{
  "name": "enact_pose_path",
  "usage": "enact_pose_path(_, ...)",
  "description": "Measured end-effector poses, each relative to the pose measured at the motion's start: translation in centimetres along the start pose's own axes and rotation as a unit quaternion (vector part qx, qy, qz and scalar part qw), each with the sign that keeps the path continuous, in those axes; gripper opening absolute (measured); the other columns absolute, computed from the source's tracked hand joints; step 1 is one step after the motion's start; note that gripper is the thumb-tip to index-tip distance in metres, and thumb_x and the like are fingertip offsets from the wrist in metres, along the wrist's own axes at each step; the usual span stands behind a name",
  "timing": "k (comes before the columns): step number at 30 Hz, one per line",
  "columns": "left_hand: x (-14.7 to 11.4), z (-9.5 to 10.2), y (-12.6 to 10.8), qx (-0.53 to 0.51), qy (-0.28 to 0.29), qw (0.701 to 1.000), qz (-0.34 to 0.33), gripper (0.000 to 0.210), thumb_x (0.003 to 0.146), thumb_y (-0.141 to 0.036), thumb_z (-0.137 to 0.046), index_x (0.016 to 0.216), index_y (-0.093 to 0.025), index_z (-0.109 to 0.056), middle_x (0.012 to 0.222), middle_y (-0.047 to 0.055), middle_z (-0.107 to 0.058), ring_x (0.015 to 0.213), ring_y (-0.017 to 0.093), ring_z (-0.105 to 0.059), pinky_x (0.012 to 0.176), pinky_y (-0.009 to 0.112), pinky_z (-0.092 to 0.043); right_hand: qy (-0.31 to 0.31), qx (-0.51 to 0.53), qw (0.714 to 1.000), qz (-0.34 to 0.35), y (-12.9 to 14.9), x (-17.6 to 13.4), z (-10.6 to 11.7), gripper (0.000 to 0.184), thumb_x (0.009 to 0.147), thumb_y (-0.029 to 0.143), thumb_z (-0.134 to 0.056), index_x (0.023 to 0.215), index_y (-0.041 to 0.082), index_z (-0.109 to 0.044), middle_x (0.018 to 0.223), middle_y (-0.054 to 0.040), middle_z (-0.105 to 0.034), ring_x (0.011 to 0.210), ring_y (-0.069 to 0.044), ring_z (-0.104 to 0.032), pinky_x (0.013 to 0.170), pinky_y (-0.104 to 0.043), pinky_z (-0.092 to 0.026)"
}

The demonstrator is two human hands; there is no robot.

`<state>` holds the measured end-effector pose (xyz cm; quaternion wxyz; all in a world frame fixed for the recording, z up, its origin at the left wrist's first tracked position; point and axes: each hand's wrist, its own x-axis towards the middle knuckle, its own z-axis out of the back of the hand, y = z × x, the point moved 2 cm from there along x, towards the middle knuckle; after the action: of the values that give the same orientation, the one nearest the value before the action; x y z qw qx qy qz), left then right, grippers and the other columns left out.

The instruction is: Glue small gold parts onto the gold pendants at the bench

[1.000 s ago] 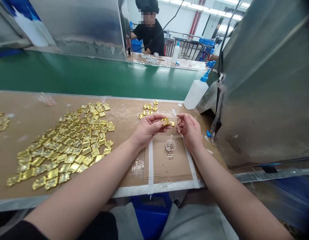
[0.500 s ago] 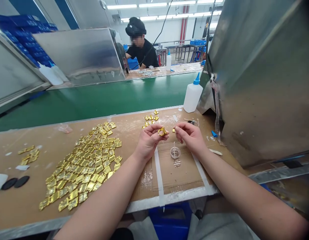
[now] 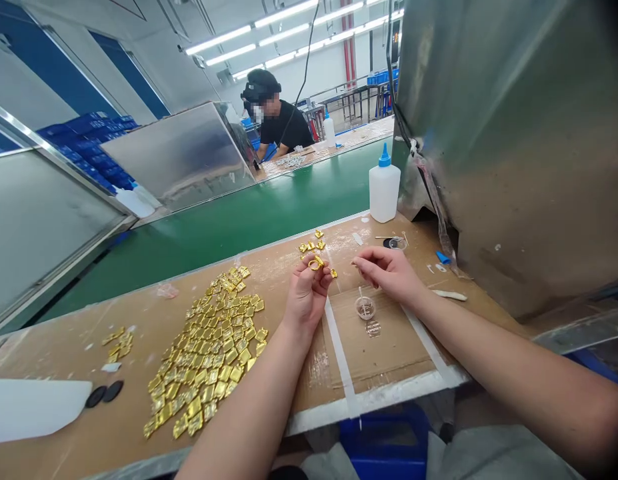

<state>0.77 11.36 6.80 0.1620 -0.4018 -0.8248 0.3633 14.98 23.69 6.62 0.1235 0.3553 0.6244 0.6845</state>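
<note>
My left hand (image 3: 307, 297) is closed around a gold ring (image 3: 316, 264), its loop held up between thumb and fingers. Close by those fingertips is another small gold piece (image 3: 333, 273); whether they touch it I cannot tell. To the right, my right hand (image 3: 389, 273) has thumb and forefinger pinched together, and what lies in the pinch is too small to make out. A small clear cup (image 3: 365, 308) with a thin stick in it stands on the cardboard below both hands. Several gold pieces (image 3: 311, 247) lie just beyond my left hand.
Many flat gold pieces (image 3: 213, 347) cover the table to the left. A white bottle with a blue cap (image 3: 385, 190) stands at the back right, before a metal housing (image 3: 489, 167). A green belt (image 3: 269, 203) runs behind the table. Across it sits a person (image 3: 289, 123).
My view has tilted and shifted. My left hand has turned, raising the ring's loop. The small gold piece formerly near my right fingertips now appears beside my left fingers.
</note>
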Motion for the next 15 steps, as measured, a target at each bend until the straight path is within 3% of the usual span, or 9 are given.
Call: enact_pose_path(15, 0.39, 0.31, -0.05, -0.034, -0.016, 0.999, -0.002, 0.035, 0.067, -0.016, -0.092, 0.096, -0.017, -0.072, 0.082, -0.002, -0.077, 0.069, 0.006, -0.074, 0.068, 0.010, -0.060, -0.008, 0.018, 1.000, -0.023, 0.40, 0.18, -0.14, 0.037, 0.085, 0.055, -0.075, 0.081, 0.019, -0.067, 0.057, 0.0053, -0.051, 0.048, -0.009, -0.043, 0.046, -0.027, -0.030)
